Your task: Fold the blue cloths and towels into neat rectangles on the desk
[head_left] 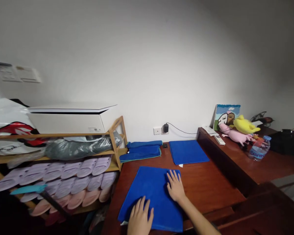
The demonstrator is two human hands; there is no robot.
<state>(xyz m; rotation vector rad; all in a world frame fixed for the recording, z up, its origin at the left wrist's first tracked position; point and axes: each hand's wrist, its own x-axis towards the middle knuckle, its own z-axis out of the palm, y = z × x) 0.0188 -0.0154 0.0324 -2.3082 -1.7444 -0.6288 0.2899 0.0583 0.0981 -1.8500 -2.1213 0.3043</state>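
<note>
A blue cloth (156, 199) lies spread flat on the reddish-brown wooden table (215, 186) in front of me. My left hand (140, 217) rests on its near left part, palm down with the fingers spread. Over by the cloth's right edge, my right hand (175, 187) lies palm down too, its fingers apart. Neither hand grips anything. Behind, toward the wall, is a neatly squared blue folded cloth (188, 152). To its left, more blue cloths (143, 150) lie folded in a loose stack.
At left stands a wooden rack (117, 143) with several lilac slippers (71, 168), pink slippers below and a white box (68, 120) on top. On the raised surface at right are a water bottle (259, 150), plush toys (245, 125) and a remote (220, 140). A black plug (166, 128) sits in the wall.
</note>
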